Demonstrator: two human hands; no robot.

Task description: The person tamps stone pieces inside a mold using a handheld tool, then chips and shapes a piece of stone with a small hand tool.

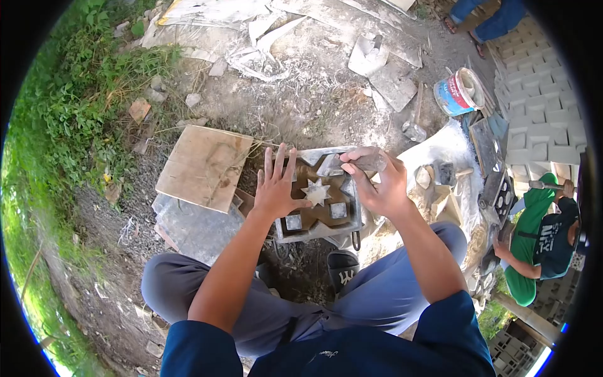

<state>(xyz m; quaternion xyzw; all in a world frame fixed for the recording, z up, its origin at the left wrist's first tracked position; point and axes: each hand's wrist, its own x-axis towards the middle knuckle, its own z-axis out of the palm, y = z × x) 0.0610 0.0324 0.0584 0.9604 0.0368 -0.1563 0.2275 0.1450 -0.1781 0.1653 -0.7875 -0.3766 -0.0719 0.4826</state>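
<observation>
A grey mould (301, 237) sits between my knees, packed with a brown, damp-looking mix (312, 215). A star-shaped piece (316, 192) stands in its middle, with small square pieces around it. My left hand (276, 188) lies over the mould's left side, fingers spread, the thumb near the star. My right hand (382, 185) is at the mould's upper right corner with thumb and fingers closed together. A greyish shape (370, 161) shows at those fingers; its kind is unclear. A metal loop (356, 240) hangs at the mould's lower right corner.
A wooden board (204, 168) lies on a grey slab (188, 227) to my left. A paint bucket (458, 93) and a hammer-like tool (416, 119) are ahead right. A co-worker (553, 239) sits at right, near stacked patterned blocks (537, 100). Another person's legs (493, 22) show far ahead.
</observation>
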